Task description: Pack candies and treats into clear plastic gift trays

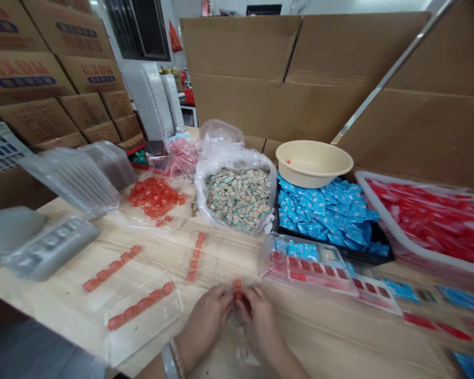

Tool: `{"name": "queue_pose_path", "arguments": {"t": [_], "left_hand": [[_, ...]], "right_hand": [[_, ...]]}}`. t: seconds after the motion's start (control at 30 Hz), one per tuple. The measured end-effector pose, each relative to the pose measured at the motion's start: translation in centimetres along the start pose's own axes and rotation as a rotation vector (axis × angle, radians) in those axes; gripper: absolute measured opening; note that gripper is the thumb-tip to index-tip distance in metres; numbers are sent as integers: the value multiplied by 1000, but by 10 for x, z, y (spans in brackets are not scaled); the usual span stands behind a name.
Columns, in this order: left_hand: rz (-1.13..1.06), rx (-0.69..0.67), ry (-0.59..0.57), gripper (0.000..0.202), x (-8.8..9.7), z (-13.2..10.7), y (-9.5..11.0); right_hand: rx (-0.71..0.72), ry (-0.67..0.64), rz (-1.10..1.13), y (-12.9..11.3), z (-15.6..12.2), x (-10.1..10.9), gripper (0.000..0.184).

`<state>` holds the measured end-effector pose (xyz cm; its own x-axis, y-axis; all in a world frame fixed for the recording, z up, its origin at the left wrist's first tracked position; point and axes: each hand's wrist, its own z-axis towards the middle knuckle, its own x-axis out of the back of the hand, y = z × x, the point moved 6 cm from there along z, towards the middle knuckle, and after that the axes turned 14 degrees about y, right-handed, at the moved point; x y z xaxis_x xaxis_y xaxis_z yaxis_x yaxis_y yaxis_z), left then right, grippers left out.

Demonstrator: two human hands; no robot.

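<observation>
My left hand (210, 314) and my right hand (259, 316) meet at the front middle of the table, over a clear plastic tray (243, 353). Closed fingers of my right hand press on small red translucent cubes (240, 298) between the hands. The left fingertips are curled against the same spot; what they grip is hidden. One orange-red cube (237, 283) shows just beyond my fingers. To the left lie clear trays, each with a row of red cubes: a near row (142, 305), a farther row (112, 268) and an upright row (196, 257).
Behind are a pile of red cubes (154, 197), a bag of small packets (239, 197), blue sachets (319, 208) under a cream basin (314, 160), and a basket of red packets (438, 221). Filled trays (308, 263) lie right; stacked clear trays (71, 179) stand left. Cardboard (237, 100) rises behind.
</observation>
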<state>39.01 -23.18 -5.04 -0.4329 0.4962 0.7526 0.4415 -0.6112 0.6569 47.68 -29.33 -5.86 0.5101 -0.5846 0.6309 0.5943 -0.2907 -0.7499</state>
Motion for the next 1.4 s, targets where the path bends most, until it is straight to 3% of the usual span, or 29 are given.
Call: {"name": "queue_pose_path", "arguments": {"t": [0.13, 0.23, 0.33, 0.43, 0.5, 0.57, 0.63, 0.73, 0.8, 0.87, 1.03, 1.17, 1.27, 1.4], "left_hand": [[25, -14, 29, 24, -8, -8, 2], [-7, -62, 56, 21, 9, -8, -1], [21, -30, 245, 16, 73, 9, -36], [122, 147, 472, 27, 153, 37, -106], [263, 235, 512, 25, 187, 57, -150], [306, 271, 490, 21, 199, 75, -180], [320, 293, 458, 17, 195, 86, -197], [336, 314, 440, 17, 182, 91, -205], [327, 315, 442, 19, 177, 92, -205], [303, 317, 444, 19, 176, 95, -206], [192, 329, 469, 10, 184, 103, -200], [25, 306, 547, 13, 181, 88, -174], [-192, 319, 526, 22, 155, 67, -143], [-850, 364, 366, 29, 105, 50, -93]], "right_hand": [[24, 10, -32, 8, -1, -8, 16], [-7, -13, -40, 20, -7, -9, 10], [-28, 3, -74, 17, -5, 5, 13], [107, -11, -88, -28, 22, 4, 24], [240, -72, -61, -75, 55, -24, 21], [376, -172, -36, -119, 92, -74, 20], [429, -216, -94, -146, 130, -131, 24], [436, -263, -134, -157, 171, -201, 29], [434, -297, -134, -152, 183, -226, 29], [417, -310, -112, -145, 188, -234, 28], [311, -257, 32, -131, 190, -214, 20], [177, -223, 211, -118, 174, -182, 16], [89, -203, 318, -104, 149, -149, 20], [4, -175, 441, -92, 115, -96, 14]]}}
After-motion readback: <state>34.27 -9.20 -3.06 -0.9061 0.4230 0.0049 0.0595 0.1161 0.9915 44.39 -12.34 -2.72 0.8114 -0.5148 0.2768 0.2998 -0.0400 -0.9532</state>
